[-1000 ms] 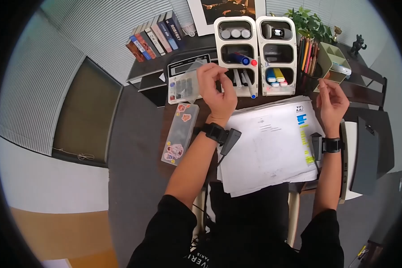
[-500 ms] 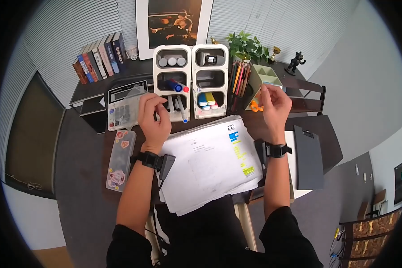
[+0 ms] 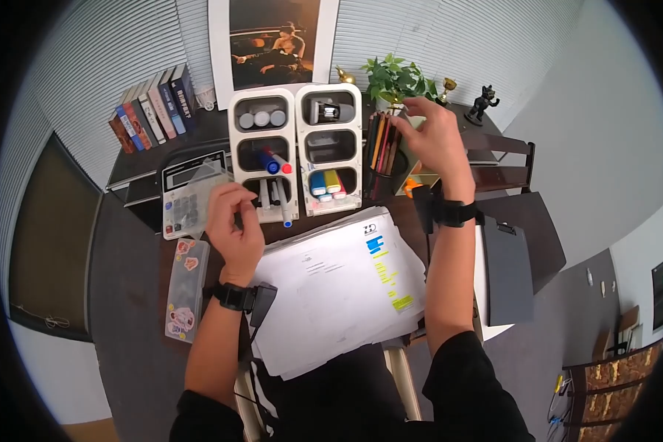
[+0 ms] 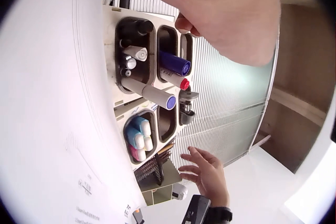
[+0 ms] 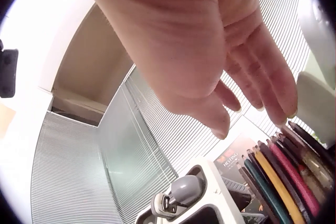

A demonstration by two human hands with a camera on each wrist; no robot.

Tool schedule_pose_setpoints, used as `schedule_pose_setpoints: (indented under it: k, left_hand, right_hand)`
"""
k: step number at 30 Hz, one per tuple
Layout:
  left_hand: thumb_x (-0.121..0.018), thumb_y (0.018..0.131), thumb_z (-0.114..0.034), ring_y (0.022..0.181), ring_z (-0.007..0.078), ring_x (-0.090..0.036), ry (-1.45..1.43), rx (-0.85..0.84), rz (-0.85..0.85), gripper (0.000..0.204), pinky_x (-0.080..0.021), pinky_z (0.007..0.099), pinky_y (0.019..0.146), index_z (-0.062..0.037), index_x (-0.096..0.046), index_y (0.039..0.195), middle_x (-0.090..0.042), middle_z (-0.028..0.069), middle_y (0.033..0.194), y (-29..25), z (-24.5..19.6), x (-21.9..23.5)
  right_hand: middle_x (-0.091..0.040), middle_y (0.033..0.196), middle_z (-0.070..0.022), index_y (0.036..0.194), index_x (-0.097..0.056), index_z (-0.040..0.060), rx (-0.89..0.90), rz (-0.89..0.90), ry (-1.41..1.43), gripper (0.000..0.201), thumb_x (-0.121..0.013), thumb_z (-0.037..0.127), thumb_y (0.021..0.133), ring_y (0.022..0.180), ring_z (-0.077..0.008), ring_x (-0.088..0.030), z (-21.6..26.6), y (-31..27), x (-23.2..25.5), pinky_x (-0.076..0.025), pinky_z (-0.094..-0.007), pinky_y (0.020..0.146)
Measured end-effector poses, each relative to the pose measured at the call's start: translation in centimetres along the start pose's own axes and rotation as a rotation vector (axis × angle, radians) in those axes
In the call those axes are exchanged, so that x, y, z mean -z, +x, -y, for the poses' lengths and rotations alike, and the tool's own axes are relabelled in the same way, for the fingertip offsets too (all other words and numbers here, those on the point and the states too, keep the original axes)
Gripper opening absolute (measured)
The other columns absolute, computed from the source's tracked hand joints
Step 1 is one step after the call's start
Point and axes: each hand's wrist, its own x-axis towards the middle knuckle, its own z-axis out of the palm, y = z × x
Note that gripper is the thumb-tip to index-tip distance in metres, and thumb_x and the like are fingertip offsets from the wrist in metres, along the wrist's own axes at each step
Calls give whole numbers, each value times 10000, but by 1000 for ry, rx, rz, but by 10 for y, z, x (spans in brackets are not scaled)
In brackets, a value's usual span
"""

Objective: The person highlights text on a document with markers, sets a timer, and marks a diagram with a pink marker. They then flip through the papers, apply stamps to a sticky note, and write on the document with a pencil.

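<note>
Colored pencils (image 3: 381,147) stand tips up in a dark mesh cup (image 3: 384,186). Just above them is the right hand (image 3: 438,140), fingers extended and slightly bent. In the right wrist view, the fingertips of the right hand (image 5: 189,40) are close to the tips of the pencils (image 5: 281,179); whether they touch cannot be told. The left hand (image 3: 235,232) hovers, loosely curled and empty, before the white pen organizer (image 3: 264,214) and over the upper left edge of the papers (image 3: 324,295). Its palm side (image 4: 226,14) fills the top of the left wrist view.
A calculator (image 3: 193,206) and a stickered case (image 3: 186,295) lie at the left. The second organizer (image 3: 331,206) holds highlighters (image 3: 326,184). Orange-handled scissors (image 3: 412,186) are beside the cup, a black clipboard (image 3: 508,280) at the right, and a plant (image 3: 401,81) behind.
The head view has swung to the right. The right hand has moved forward and left, from beside the green holder to above the pencils. The left hand keeps its loosely curled pose.
</note>
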Motion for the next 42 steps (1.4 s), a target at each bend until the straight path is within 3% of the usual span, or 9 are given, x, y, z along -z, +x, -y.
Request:
schedule_pose_setpoints:
  k: [5, 16, 19, 23, 27, 31, 35, 39, 42]
  left_hand:
    - [-519, 899, 152, 852, 140, -559, 14, -44, 92, 161, -463, 226, 708, 28, -595, 969, -549, 108, 1069, -4, 0, 4]
    - [-542, 840, 164, 817, 204, -579, 35, -59, 70, 165, -465, 263, 686, 42, -607, 931, -600, 141, 974, -3, -8, 2]
    - [-544, 836, 166, 812, 209, -579, 29, 21, 68, 169, -463, 266, 685, 43, -607, 932, -603, 145, 974, -6, -9, 5]
    - [-545, 892, 142, 835, 134, -560, 46, -63, 118, 141, -449, 217, 668, 32, -606, 955, -576, 110, 1049, -6, -7, 4]
    - [-546, 900, 138, 831, 129, -556, 33, -86, 99, 138, -445, 216, 663, 32, -608, 963, -575, 110, 1054, -5, -5, 4]
    - [-537, 845, 169, 803, 194, -572, 24, 4, 73, 175, -459, 262, 679, 35, -607, 932, -600, 139, 983, -5, -10, 3]
    - [-540, 845, 167, 804, 191, -570, 22, -19, 65, 171, -458, 259, 673, 34, -609, 928, -601, 136, 980, -6, -6, 2]
    - [-539, 840, 168, 805, 192, -570, 17, 8, 64, 174, -460, 264, 678, 34, -609, 926, -601, 136, 976, -6, -6, 3]
    - [-537, 894, 154, 799, 111, -542, 34, -43, 115, 152, -441, 209, 650, 32, -600, 959, -572, 108, 1051, -8, -4, 4]
  right_hand:
    - [-663, 1035, -273, 1165, -636, -63, 24, -53, 24, 437, -799, 131, 809, 970, -433, -650, 8, -2, -13, -532, -471, 834]
    - [-645, 1112, -334, 1354, -474, -108, -161, 104, 33, 703, -809, 200, 818, 1066, -472, -630, 8, -4, -24, -527, -478, 893]
    - [-668, 1081, -330, 1383, -428, -126, -197, 178, 20, 774, -816, 233, 818, 1070, -470, -637, 7, -5, -33, -527, -479, 897]
    - [-675, 959, -328, 1414, -344, -173, -173, 190, -13, 861, -816, 219, 810, 998, -443, -667, 6, -8, -44, -537, -472, 869]
    - [-607, 1070, -398, 1454, -264, -176, -149, 129, -94, 933, -816, 193, 797, 956, -513, -651, -1, -10, -62, -563, -474, 811]
    - [-577, 1112, -415, 1442, -303, -145, -136, 69, -114, 890, -814, 171, 786, 956, -529, -643, -1, -11, -70, -561, -494, 846]
    - [-654, 1001, -337, 1437, -354, -133, -142, 29, -128, 858, -805, 187, 780, 943, -470, -665, -2, -10, -67, -543, -488, 852]
    - [-641, 1043, -317, 1340, -440, -116, -100, 44, -115, 714, -785, 145, 772, 962, -477, -657, -3, -8, -65, -559, -486, 845]
    - [-654, 990, -283, 1233, -515, -74, -101, 63, -73, 569, -770, 144, 773, 934, -461, -657, -4, -9, -64, -560, -480, 826]
